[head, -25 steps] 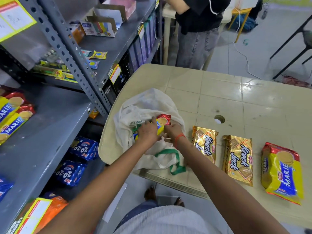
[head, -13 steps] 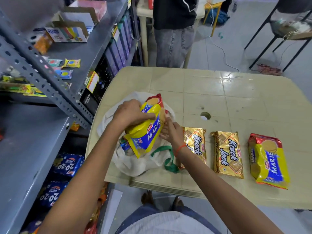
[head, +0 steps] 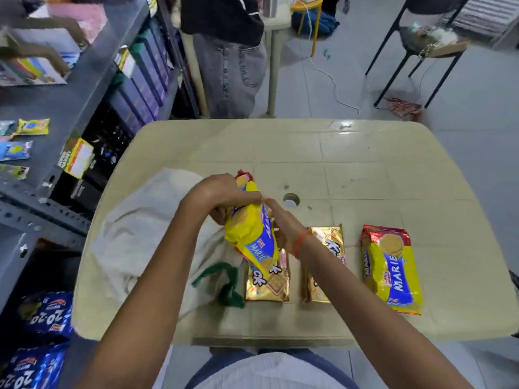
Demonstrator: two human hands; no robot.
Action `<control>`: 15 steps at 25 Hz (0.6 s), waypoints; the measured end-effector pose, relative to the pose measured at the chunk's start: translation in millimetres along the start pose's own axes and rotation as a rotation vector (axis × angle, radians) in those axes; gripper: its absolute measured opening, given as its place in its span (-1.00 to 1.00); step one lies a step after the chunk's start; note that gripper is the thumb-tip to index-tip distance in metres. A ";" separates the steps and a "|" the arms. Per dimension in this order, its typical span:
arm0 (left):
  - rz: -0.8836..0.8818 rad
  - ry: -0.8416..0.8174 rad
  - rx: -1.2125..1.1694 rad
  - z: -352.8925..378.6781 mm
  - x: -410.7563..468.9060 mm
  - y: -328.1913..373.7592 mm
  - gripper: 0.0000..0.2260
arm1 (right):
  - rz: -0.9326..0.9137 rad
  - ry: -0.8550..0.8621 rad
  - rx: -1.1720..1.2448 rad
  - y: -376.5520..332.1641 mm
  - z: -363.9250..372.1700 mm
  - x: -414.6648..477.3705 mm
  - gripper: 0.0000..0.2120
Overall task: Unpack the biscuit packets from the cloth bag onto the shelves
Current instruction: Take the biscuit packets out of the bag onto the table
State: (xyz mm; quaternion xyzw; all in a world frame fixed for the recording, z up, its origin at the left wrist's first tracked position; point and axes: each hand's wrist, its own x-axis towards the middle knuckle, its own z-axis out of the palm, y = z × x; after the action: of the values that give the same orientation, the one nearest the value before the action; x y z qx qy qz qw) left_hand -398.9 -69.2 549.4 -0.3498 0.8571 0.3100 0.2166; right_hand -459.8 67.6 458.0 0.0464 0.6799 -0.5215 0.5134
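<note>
A yellow Marie biscuit packet [head: 251, 234] is held above the table, tilted, out of the white cloth bag [head: 146, 234] with green handles. My left hand [head: 222, 196] grips its upper end. My right hand [head: 283, 226] touches its right side, fingers against the wrapper. Below it lie two gold Krack Jack packets, one [head: 266, 284] partly under the held packet, the other [head: 325, 265] under my right forearm. A second Marie packet [head: 390, 268] lies flat at the right. The grey metal shelves [head: 70, 105] stand to the left.
The beige table [head: 351, 164] has a small hole [head: 290, 199] in its middle. Blue 20-20 packets [head: 45, 315] sit on the lower shelf. A person in grey jeans [head: 230, 63] stands behind the table. A black chair [head: 421, 49] is at the far right.
The Marie packet came out of the bag and moved right, over the first Krack Jack packet. My view shifted right, so the shelves fill less of the frame.
</note>
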 end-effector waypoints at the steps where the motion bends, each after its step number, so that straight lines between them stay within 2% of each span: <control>1: 0.028 -0.013 -0.073 10.3 13.7 16.8 -0.52 | -0.030 0.067 0.008 -6.6 -19.7 5.5 -0.60; 4: 0.091 -0.022 -0.271 53.7 58.4 59.1 -0.64 | -0.155 0.317 0.011 -25.5 -79.3 28.5 -0.67; 7: 0.104 -0.065 -0.521 101.5 99.9 87.9 -0.68 | -0.237 0.506 -0.197 -37.7 -124.8 55.7 -0.66; 9: 0.101 -0.062 -0.593 124.6 117.1 97.4 -0.69 | -0.234 0.528 -0.316 -34.8 -139.0 71.0 -0.76; 13: 0.134 -0.037 -0.647 140.3 140.3 103.4 -0.58 | -0.330 0.495 -0.411 -22.3 -147.3 90.5 -0.72; 15: 0.135 -0.086 -0.671 139.4 147.2 99.9 -0.53 | -0.355 0.461 -0.409 -21.5 -147.0 93.8 -0.68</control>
State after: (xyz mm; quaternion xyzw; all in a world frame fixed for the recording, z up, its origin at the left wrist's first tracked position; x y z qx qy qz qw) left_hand -548.1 13.8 401.2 -0.3307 0.7188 0.6025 0.1045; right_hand -612.1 124.9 391.8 -0.0597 0.8657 -0.4314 0.2466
